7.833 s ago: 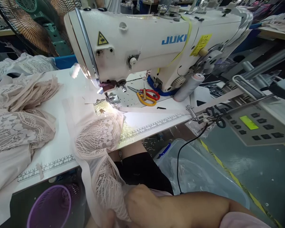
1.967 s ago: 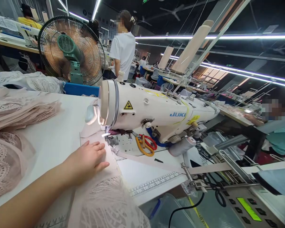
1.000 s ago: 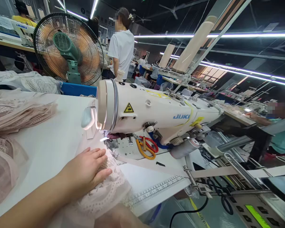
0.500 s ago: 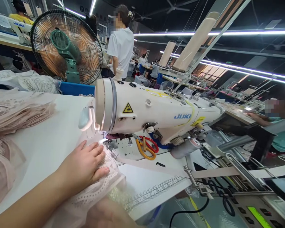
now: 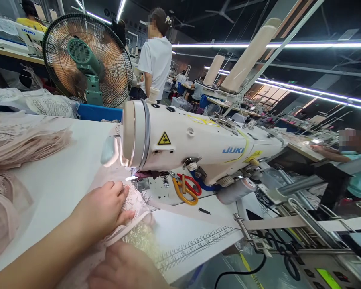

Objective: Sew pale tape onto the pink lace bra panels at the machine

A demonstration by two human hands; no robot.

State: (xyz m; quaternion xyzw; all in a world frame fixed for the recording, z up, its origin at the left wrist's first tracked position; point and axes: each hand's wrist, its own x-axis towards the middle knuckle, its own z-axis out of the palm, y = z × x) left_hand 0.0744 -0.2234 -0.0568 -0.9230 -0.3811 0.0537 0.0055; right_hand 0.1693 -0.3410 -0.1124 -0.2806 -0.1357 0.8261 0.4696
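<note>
A pale pink lace piece (image 5: 131, 202) lies on the white sewing table, its far end at the lit needle area of a JUKI sewing machine (image 5: 180, 138). My left hand (image 5: 100, 206) rests on this lace, just short of the presser foot, with fingers curled and thumb pressed in, closed on the fabric. Close to the near edge of the lace is my right hand (image 5: 129, 265), low in the picture. Its fingers touch the cloth but are smeared, so their grip is unclear. Cream-coloured elastic or lace trim (image 5: 142, 237) bunches between the hands.
Orange-handled scissors (image 5: 185, 192) and a grey thread cone (image 5: 236, 189) sit beside the machine. A printed ruler (image 5: 198, 245) runs along the table's front edge. Stacked lace pieces (image 5: 27, 140) lie at left. Behind stand a large fan (image 5: 87, 60) and a person in white (image 5: 156, 56).
My left hand's fingers have drawn in from lying flat to curled on the lace. My right hand has come up and left to the fabric's near edge, which is now folded up.
</note>
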